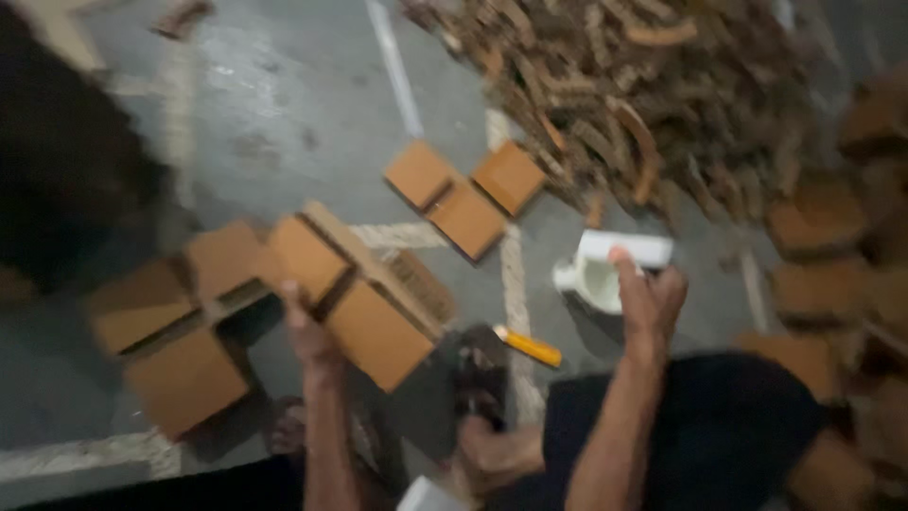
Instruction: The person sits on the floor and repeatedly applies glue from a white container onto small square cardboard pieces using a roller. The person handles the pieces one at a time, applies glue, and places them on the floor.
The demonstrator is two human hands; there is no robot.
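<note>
- Your left hand [305, 326] reaches forward onto a wooden frame [364, 289], a rail with square brown panels fixed along it. The fingers lie against the edge between two panels. Blur hides whether they curl round it or only press on it, so you cannot tell the grip for sure.
- Your right hand [648, 298] is raised to the right and closed around a white container [610, 270], thumb up over its top edge.
- The frame lies straight ahead of your left hand and touches it. Its long axis runs on a slant, from far-left down toward near-right, ending near your knees.
- The left hand is much the nearer to the frame. The right hand stands well apart from it, off past the frame's near end.
- A yellow-handled tool [530, 347] lies on the floor [284, 114] between your two hands, just beyond the frame's near end, and neither hand touches it. Its axis slants the same way as the frame's.
- More brown panels [180, 336] spread to the left of your left hand, seemingly part of the same piece; blur makes the joins unclear.
- A second set of three panels [463, 194] lies farther out on the floor, apart from both hands.
- A big heap of wood strips [624, 95] fills the far right, and stacked brown blocks [832, 246] run down the right edge.
- Your bare foot [492, 454] shows low in the middle.
</note>
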